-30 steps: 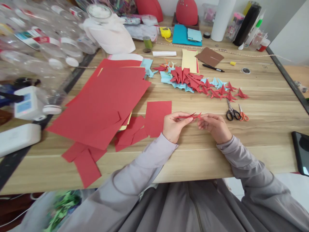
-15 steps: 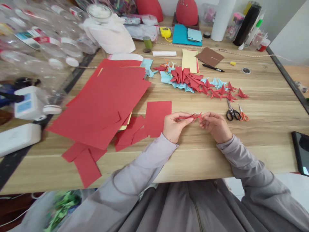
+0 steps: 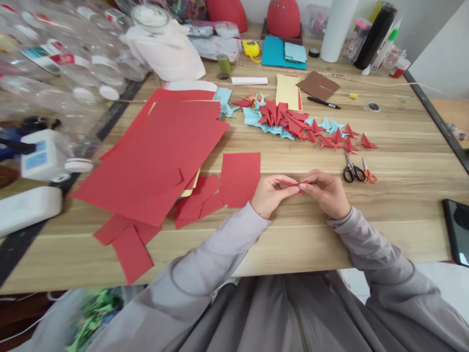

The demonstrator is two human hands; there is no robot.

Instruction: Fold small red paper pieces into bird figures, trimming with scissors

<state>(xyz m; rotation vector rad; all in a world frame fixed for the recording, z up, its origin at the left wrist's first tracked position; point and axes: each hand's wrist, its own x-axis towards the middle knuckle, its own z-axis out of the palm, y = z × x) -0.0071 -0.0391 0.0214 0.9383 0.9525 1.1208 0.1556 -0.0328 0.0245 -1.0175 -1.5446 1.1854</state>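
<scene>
Between my two hands is a small piece of folded red paper (image 3: 288, 183), mostly covered by my fingers. My left hand (image 3: 273, 194) pinches its left part between thumb and fingers. Close against it, my right hand (image 3: 327, 192) pinches the right end, the thumbs nearly touching. Just left of my left hand lies a red paper square (image 3: 241, 179) flat on the table. Beyond the hands, folded red paper cranes (image 3: 337, 136) and light blue ones (image 3: 331, 125) sit in a long cluster. Black scissors (image 3: 353, 172) and small orange scissors (image 3: 370, 176) rest right of my right hand.
Large red sheets (image 3: 164, 151) and red scraps (image 3: 132, 249) spread over the table's left side. Plastic bottles (image 3: 73, 63) crowd the far left. A brown sheet (image 3: 318, 88), a black pen (image 3: 324, 102) and a yellow tape measure (image 3: 251, 49) lie farther back. A phone (image 3: 458, 230) is at the right edge.
My right hand has moved slightly left and closed in on my left hand. The pointed tips of the red folded paper that showed between them are now covered by fingers.
</scene>
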